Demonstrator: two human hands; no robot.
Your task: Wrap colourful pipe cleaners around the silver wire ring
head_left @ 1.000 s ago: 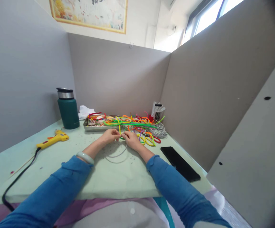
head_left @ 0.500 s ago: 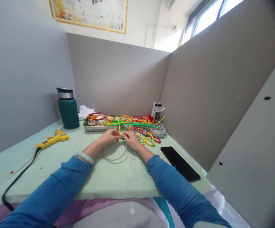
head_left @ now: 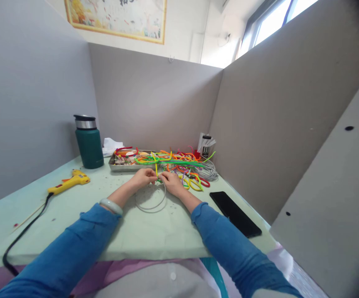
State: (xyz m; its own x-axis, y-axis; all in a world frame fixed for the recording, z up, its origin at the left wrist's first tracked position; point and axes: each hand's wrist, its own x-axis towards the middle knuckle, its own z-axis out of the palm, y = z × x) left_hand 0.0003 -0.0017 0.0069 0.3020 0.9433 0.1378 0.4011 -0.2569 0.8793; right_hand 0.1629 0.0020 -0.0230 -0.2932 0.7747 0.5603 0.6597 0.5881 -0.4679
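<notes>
A loop of thin grey wire hangs from my fingers over the table. My left hand is closed in a pinch at the loop's upper end. Fingertip to fingertip with it, my right hand also pinches the wire. A small green bit shows between the fingertips; what exactly is joined there is too small to make out. Just above the hands rises a yellow pipe cleaner; whether its lower end is in my fingers I cannot tell.
Behind my hands lie a metal tray of small craft pieces and a heap of coloured pipe cleaners. A coil of grey wire is at the right. Around stand or lie a green bottle, a yellow glue gun and a black phone.
The grey wire loop has shifted and turned slightly beneath my fingers. Both hands stay almost in the same place, still pinching.
</notes>
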